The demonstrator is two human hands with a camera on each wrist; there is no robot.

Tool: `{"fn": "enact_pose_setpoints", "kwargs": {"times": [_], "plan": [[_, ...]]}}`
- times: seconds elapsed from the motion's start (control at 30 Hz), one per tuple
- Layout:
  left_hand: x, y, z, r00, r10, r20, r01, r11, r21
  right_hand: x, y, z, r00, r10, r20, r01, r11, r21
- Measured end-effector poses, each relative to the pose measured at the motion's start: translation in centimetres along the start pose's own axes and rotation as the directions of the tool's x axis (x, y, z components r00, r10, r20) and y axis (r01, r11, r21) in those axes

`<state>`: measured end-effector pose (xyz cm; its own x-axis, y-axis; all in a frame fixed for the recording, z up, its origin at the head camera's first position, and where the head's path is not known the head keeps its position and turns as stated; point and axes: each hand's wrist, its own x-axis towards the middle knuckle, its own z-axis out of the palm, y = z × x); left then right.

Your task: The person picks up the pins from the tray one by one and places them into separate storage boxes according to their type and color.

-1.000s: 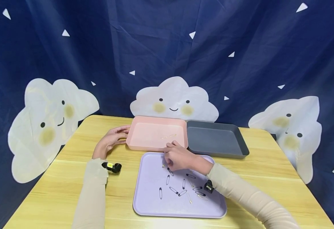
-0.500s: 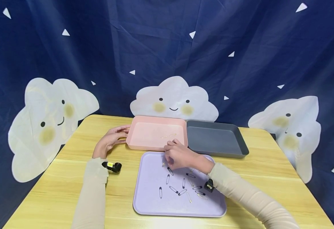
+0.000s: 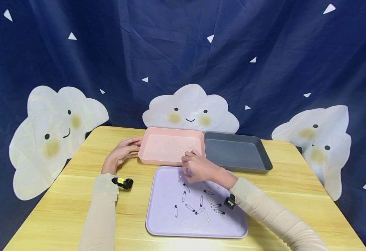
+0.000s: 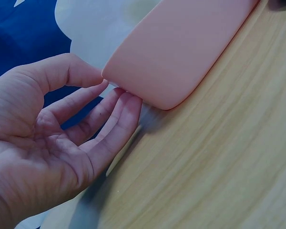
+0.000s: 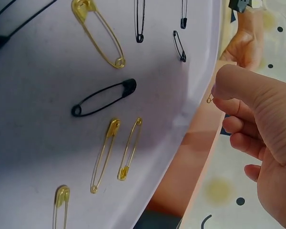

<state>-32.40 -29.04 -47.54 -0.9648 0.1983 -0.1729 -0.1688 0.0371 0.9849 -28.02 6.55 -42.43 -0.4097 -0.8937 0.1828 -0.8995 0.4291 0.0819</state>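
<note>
My right hand (image 3: 198, 168) pinches a gold safety pin (image 5: 209, 98) between thumb and index finger; only its looped end shows in the right wrist view. The hand is above the far edge of the lilac tray (image 3: 164, 228), close to the near wall of the pink tray (image 3: 158, 144). Black safety pins (image 3: 175, 211) and gold safety pins (image 5: 128, 150) lie scattered on the lilac tray. At the pink tray's left end, my left hand (image 4: 62, 124) touches the outer wall with extended fingers, its thumb tip at the rim. Two gold pins (image 3: 184, 149) lie in the pink tray.
A dark grey tray (image 3: 236, 151) stands directly against the pink tray's right side. All the trays are on a wooden table (image 3: 296, 181). Behind it hangs a dark blue curtain (image 3: 176, 52) with white clouds.
My right hand has moved slightly forward and to the right, away from the lilac tray's pins and toward the pink tray. The left hand stays at the pink tray's side.
</note>
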Motion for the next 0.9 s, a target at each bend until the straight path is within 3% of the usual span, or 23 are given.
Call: {"fn": "enact_pose_setpoints", "kwargs": {"times": [0.9], "plan": [[-0.3, 0.4, 0.1, 1.000, -0.013, 0.011, 0.014, 1.000, -0.017, 0.3, 1.3, -1.3, 0.999, 0.044, -0.023, -0.043, 0.999, 0.027]]}}
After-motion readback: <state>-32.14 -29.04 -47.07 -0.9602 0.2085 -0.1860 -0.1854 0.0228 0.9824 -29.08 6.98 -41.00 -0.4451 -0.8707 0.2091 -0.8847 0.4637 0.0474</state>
